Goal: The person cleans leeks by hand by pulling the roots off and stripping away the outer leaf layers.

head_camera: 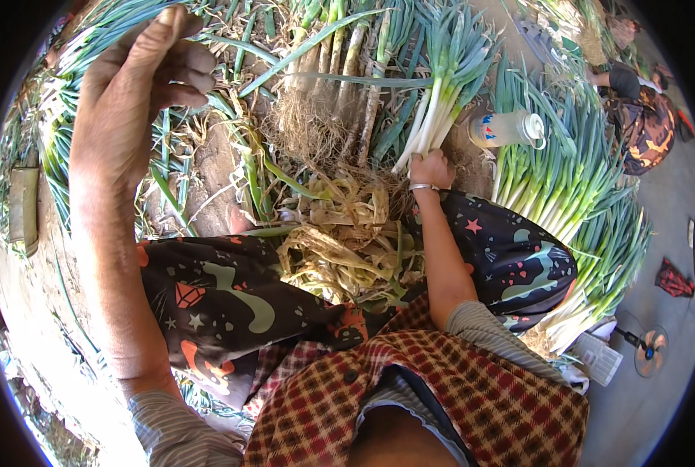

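My right hand, with a bracelet at the wrist, is closed around the white root ends of a bunch of green onions. Their leaves fan out away from me. My left hand is raised at the upper left, fingers loosely curled and thumb up near the forefinger; I see nothing in it. Between the hands lie untrimmed green onions with brown, dirty stalks and tangled roots. Dry, peeled onion skins are heaped between my legs.
Cleaned green onions are piled along my right side. A plastic bottle with a white cap stands or leans by them. More onions lie at the left. A small fan is at lower right. Another person's patterned clothing shows at upper right.
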Available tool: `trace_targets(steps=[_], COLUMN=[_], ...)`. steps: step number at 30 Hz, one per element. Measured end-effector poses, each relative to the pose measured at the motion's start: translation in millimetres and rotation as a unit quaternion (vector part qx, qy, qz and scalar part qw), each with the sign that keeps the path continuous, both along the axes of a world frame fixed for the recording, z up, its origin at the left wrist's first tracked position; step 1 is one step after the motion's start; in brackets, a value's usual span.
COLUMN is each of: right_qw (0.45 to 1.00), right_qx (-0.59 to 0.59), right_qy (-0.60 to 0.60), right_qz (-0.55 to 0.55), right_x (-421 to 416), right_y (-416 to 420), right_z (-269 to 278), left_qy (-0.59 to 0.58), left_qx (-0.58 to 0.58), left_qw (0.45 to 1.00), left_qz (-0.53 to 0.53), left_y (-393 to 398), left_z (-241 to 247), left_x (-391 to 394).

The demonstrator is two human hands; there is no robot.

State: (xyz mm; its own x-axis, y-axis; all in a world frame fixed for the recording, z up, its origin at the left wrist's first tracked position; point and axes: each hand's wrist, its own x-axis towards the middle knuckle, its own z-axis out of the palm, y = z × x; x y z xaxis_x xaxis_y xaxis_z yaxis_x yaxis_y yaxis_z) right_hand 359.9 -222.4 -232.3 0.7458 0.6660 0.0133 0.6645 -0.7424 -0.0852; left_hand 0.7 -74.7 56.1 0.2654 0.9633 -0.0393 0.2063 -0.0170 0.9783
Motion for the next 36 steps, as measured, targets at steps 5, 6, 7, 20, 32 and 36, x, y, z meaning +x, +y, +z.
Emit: trace_targets(steps=[5, 6, 7, 20, 32, 36], right_qw=[0.978, 0.975, 0.982, 0.703, 0.556, 0.520], right_qx=[0.120, 0.088, 0.058, 0.210, 0.267, 0.290], right_qy=[0.164, 0.197, 0.176, 0.677, 0.782, 0.779], right_qz=[0.051, 0.051, 0.045, -0.048, 0.090, 0.196], right_x=[-32.0, -41.3, -43.4, -75.9, -241.3, -258.3], right_y=[47.0, 60.2, 72.9, 90.4, -2.7, -19.5], right_z=[-25.8, -34.8, -50.4, 37.3, 170.7, 177.0], left_qy=[-0.014, -0.012, -0.015, -0.056, -0.043, 0.022], left_qx=[-0.007, -0.007, -0.006, -0.046, -0.048, -0.068], left_qw=[1.000, 1.000, 1.000, 0.997, 0.998, 0.993], left_qz=[-0.011, -0.011, -0.017, -0.019, 0.016, 0.092], left_y=[-6.3, -6.8, -6.6, -10.7, 16.3, 28.5], left_z=[-0.1, -0.1, 1.0, 6.2, -18.6, -49.5], left_x=[-5.0, -6.5, -5.8, -2.1, -5.8, -13.0])
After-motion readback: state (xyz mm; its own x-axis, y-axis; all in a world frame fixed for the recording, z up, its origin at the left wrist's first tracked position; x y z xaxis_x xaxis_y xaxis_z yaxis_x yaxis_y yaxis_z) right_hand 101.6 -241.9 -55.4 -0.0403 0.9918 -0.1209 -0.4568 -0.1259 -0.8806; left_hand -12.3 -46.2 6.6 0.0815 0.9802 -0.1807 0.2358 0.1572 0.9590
